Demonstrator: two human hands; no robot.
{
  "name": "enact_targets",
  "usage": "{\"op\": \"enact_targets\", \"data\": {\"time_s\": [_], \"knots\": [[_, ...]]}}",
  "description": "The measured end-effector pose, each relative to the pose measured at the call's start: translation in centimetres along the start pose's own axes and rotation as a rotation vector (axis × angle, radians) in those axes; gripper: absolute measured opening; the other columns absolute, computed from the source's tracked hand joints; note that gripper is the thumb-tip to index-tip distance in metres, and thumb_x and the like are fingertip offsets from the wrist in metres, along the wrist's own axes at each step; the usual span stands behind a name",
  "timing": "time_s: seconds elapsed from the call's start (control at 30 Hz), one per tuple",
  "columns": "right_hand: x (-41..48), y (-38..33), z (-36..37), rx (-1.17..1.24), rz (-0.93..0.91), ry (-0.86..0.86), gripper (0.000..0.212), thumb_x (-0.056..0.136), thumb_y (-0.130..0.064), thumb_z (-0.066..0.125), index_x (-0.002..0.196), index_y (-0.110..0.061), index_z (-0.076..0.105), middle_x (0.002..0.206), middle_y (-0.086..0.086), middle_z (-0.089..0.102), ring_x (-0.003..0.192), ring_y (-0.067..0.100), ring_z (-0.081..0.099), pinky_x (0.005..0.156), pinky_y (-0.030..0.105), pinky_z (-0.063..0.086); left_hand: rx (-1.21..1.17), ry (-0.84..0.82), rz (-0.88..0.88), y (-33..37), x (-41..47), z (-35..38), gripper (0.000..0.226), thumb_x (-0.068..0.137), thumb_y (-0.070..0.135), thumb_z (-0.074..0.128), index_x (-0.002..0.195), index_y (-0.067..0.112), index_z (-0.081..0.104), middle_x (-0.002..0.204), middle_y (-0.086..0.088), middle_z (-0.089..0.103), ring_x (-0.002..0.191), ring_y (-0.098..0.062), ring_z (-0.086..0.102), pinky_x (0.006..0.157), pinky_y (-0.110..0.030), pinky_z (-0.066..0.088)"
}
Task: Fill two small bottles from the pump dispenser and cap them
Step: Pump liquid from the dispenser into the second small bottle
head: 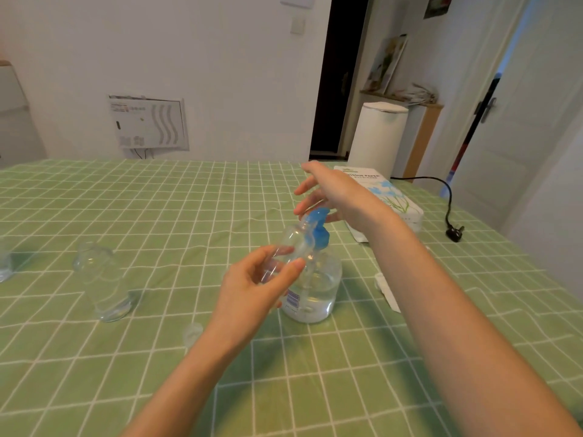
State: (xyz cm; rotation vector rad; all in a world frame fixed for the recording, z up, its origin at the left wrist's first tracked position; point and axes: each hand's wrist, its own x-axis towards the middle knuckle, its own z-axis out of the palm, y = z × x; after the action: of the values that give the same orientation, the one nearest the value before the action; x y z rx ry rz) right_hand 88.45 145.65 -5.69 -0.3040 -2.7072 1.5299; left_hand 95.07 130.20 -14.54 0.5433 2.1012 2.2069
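Left grip (252,288) pinches small bottle (288,242) (tilted) at dispenser spout (315,219); right grip (334,193) splayed above.

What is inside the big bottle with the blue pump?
Clear liquid fills the lower part of the pump dispenser, and a thin tube runs down inside. The left hand, holding a small bottle, hides its upper left side.

White wall (205,74), with a vented panel box (148,123) mounted low. To its right: dark doorway (339,74), white cylindrical bin (377,135), wooden shelf unit (421,140), white door (523,127). A green checked tablecloth (126,197) covers the table.
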Motion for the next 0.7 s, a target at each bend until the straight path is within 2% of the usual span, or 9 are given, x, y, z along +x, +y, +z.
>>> {"op": "enact_targets", "data": {"time_s": [0.03, 0.13, 0.23, 0.33, 0.43, 0.57, 0.63, 0.7], "knots": [[0.3, -0.4, 0.2, -0.088, 0.022, -0.007, 0.047, 0.095, -0.048, 0.030, 0.095, -0.015, 0.063, 0.079, 0.004, 0.072, 0.089, 0.021, 0.060, 0.080, 0.038, 0.044, 0.003, -0.002, -0.004, 0.0, 0.0, 0.0, 0.032, 0.063, 0.043, 0.066, 0.093, 0.031, 0.068, 0.079, -0.007, 0.070, 0.055, 0.001, 0.057, 0.050, -0.014, 0.048], [1.2, -1.0, 1.0, -0.329, 0.076, -0.037, 0.055, 0.097, -0.047, 0.024, 0.104, -0.011, 0.065, 0.104, 0.010, 0.069, 0.084, 0.020, 0.058, 0.079, 0.037, 0.042, 0.003, 0.000, -0.018, 0.0, 0.1, -0.1, 0.023, 0.071, 0.035, 0.068, 0.094, 0.030, 0.068, 0.083, -0.012, 0.070, 0.055, 0.000, 0.057, 0.050, -0.015, 0.048], [1.4, -1.2, 1.2, -0.402, 0.081, -0.042, 0.061, 0.098, -0.049, 0.021, 0.108, -0.009, 0.067, 0.114, 0.012, 0.065, 0.086, 0.023, 0.057, 0.068, 0.032, 0.040, 0.007, 0.002, -0.019, 0.1, 0.2, -0.1, 0.020, 0.075, 0.029, 0.068, 0.095, 0.028, 0.069, 0.084, -0.016, 0.068, 0.054, -0.001, 0.055, 0.050, -0.016, 0.047], [1.2, -1.6, 1.1, -0.458, 0.062, -0.054, 0.065, 0.099, -0.049, 0.018, 0.112, -0.007, 0.066, 0.116, 0.012, 0.065, 0.078, 0.022, 0.052, 0.052, 0.027, 0.029, 0.011, 0.005, -0.011, 0.1, 0.3, 0.0, 0.021, 0.074, 0.031, 0.069, 0.095, 0.027, 0.069, 0.083, -0.015, 0.068, 0.053, 0.000, 0.054, 0.051, -0.017, 0.047], [0.9, -1.7, 1.5, -0.494, 0.028, -0.056, 0.066, 0.100, -0.048, 0.018, 0.112, -0.005, 0.066, 0.110, 0.011, 0.067, 0.068, 0.018, 0.051, 0.049, 0.026, 0.029, 0.017, 0.009, -0.003, 0.2, 0.1, 0.0, 0.033, 0.064, 0.044, 0.066, 0.094, 0.029, 0.069, 0.077, -0.006, 0.068, 0.053, 0.000, 0.055, 0.053, -0.018, 0.047], [0.6, -1.5, 1.8, -0.501, -0.017, -0.036, 0.065, 0.101, -0.045, 0.018, 0.111, -0.003, 0.066, 0.092, 0.007, 0.062, 0.061, 0.012, 0.046, 0.049, 0.025, 0.028, -0.002, 0.012, -0.002, 0.2, 0.0, -0.1, 0.029, 0.066, 0.038, 0.067, 0.094, 0.028, 0.069, 0.073, -0.002, 0.068, 0.052, 0.001, 0.055, 0.052, -0.015, 0.047], [0.5, -1.4, 1.7, -0.519, -0.022, -0.044, 0.063, 0.101, -0.041, 0.019, 0.112, -0.001, 0.065, 0.092, 0.009, 0.062, 0.062, 0.014, 0.046, 0.049, 0.025, 0.029, 0.005, 0.006, 0.006, 0.2, 0.0, -0.1, 0.030, 0.066, 0.039, 0.067, 0.094, 0.028, 0.069, 0.072, 0.000, 0.069, 0.053, 0.001, 0.056, 0.053, -0.014, 0.047], [0.4, -1.4, 1.7, -0.524, -0.020, -0.062, 0.059, 0.101, -0.037, 0.022, 0.113, 0.001, 0.065, 0.103, 0.015, 0.067, 0.070, 0.019, 0.048, 0.050, 0.024, 0.030, 0.005, 0.005, 0.011, 0.1, -0.1, -0.1, 0.030, 0.066, 0.039, 0.066, 0.093, 0.029, 0.069, 0.071, -0.001, 0.069, 0.053, 0.001, 0.056, 0.054, -0.014, 0.048]]}}
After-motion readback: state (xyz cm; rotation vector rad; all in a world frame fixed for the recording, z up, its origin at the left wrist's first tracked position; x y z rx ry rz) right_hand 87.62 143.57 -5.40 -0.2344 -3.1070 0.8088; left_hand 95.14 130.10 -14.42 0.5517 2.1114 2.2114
